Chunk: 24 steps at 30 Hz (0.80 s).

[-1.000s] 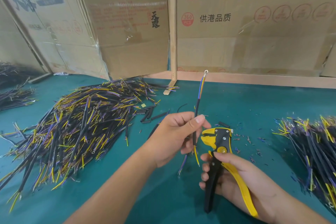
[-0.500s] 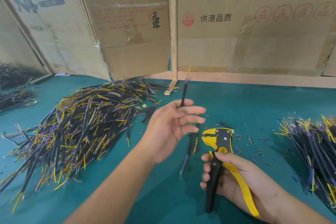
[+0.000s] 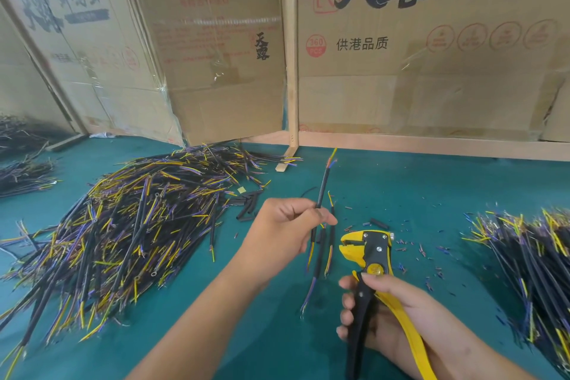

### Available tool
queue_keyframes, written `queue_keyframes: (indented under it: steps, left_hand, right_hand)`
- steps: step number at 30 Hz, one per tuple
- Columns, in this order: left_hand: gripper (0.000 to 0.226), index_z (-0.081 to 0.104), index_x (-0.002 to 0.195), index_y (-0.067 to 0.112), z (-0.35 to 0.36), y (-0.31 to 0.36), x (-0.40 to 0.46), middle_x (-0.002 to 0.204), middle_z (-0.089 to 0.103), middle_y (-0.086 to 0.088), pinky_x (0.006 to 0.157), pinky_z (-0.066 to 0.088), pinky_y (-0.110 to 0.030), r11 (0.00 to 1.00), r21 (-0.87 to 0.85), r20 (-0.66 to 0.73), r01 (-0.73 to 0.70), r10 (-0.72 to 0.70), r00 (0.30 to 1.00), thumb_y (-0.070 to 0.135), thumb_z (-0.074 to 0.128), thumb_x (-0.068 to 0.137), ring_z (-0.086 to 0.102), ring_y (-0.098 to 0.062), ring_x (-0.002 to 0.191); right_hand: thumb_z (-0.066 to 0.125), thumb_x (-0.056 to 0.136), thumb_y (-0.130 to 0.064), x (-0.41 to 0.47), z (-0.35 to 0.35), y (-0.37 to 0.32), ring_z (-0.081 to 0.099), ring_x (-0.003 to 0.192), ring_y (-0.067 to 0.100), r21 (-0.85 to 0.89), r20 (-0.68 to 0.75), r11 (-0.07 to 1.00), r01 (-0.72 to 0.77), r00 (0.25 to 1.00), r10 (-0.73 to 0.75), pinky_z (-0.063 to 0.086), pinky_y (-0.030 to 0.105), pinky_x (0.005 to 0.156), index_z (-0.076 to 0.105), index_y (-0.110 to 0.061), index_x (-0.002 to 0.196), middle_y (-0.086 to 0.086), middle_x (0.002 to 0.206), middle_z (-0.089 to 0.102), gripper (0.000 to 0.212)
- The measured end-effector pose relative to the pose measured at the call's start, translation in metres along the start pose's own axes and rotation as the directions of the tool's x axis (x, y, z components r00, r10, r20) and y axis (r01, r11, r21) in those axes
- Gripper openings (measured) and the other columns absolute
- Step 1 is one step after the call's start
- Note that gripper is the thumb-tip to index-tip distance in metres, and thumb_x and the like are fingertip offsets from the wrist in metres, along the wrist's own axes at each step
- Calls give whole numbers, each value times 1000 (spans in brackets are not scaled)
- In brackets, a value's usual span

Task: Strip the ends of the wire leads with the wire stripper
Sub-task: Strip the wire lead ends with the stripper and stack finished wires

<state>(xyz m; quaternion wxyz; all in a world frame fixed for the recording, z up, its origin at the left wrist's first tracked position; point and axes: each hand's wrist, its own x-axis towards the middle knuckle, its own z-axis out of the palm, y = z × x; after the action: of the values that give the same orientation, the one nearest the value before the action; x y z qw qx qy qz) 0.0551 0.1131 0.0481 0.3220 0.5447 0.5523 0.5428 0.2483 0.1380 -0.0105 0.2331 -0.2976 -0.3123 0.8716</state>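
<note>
My left hand (image 3: 287, 228) pinches a black-sheathed wire lead (image 3: 322, 187) between thumb and fingers and holds it upright. Short yellow and blue cores stick out of its top end, and its lower end hangs below the hand. My right hand (image 3: 382, 315) grips the handles of a yellow and black wire stripper (image 3: 368, 256). The tool's jaws point left toward the lead, a short gap away, with nothing in them. Two more leads (image 3: 320, 259) lie on the green mat just under my left hand.
A big heap of leads (image 3: 123, 225) covers the mat (image 3: 431, 194) on the left. A second heap (image 3: 536, 259) lies at the right edge. Bits of cut insulation (image 3: 410, 244) are scattered beyond the stripper. Cardboard boxes (image 3: 431, 55) and a wooden rail close off the back.
My left hand turned the lead end over end: its fingers opened half a second ago and now pinch it again. The end with short cores is up. The right hand stayed put.
</note>
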Motion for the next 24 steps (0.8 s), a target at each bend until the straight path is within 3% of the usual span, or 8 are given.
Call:
queue_keyframes:
  steps: [5, 8, 11, 13, 17, 19, 22, 24]
  left_hand:
    - [26, 79, 77, 20, 3, 5, -4, 48, 34, -1, 54, 21, -37, 997, -69, 61, -25, 30, 998, 31, 56, 82, 23, -23, 54]
    - [26, 78, 74, 17, 3, 3, -3, 65, 55, -8, 59, 37, -32, 992, -101, 60, -71, 78, 995, 27, 58, 86, 41, -18, 59]
    - [23, 77, 77, 13, 4, 3, -3, 68, 56, -19, 57, 49, -27, 964, -254, 97, -84, 112, 989, 23, 62, 91, 52, -21, 57]
    - [21, 76, 77, 19, 5, 3, -4, 67, 53, -24, 45, 41, -24, 957, -275, 103, -90, 122, 987, 23, 63, 93, 46, -17, 47]
    - [21, 73, 104, 21, 6, 3, -2, 61, 47, -4, 42, 24, -17, 961, -268, 114, -69, 103, 988, 29, 55, 98, 27, -13, 43]
    - [26, 71, 106, 24, 5, 3, -2, 59, 46, -6, 43, 25, -18, 973, -217, 119, -83, 111, 987, 35, 48, 102, 26, -12, 44]
    - [20, 61, 115, 23, 5, 3, -4, 57, 51, -5, 42, 27, -16, 979, -186, 185, -80, 115, 976, 29, 43, 106, 30, -10, 41]
    - [15, 54, 116, 23, 5, 2, -5, 61, 56, -3, 42, 28, -16, 984, -165, 236, -70, 109, 966, 22, 41, 107, 31, -11, 41]
  right_hand:
    - [74, 60, -23, 0, 1, -1, 60, 59, 35, 15, -10, 1000, 16, 1000, -16, 56, 48, 59, 74, 6, 87, 21, 73, 58, 40]
    - [73, 60, -23, 0, 1, -1, 60, 60, 34, 10, -1, 1000, 21, 1000, -21, 56, 48, 60, 74, 7, 87, 21, 73, 57, 40]
    - [73, 59, -23, 0, 2, 0, 60, 59, 34, 13, 5, 1000, 21, 1000, -21, 56, 48, 59, 74, 7, 86, 21, 73, 58, 40]
    - [73, 59, -23, 0, 2, 0, 60, 58, 34, 17, 8, 1000, 22, 1000, -22, 56, 48, 59, 74, 6, 86, 21, 73, 58, 40]
    - [75, 59, -22, 0, 2, 0, 60, 58, 34, 18, 18, 1000, 19, 1000, -20, 56, 47, 58, 74, 6, 87, 20, 72, 57, 40]
    - [79, 60, -16, 0, 0, -1, 58, 57, 33, 24, 27, 999, 40, 999, -41, 55, 46, 57, 74, 5, 90, 19, 71, 56, 37]
    - [95, 48, -27, -1, -4, -4, 56, 58, 31, -11, 96, 995, 97, 991, -95, 53, 48, 59, 74, 1, 96, 17, 71, 54, 60]
    - [95, 54, -31, -1, -6, -6, 55, 59, 29, -21, 149, 989, 144, 979, -139, 52, 48, 61, 72, -1, 100, 15, 71, 53, 60]
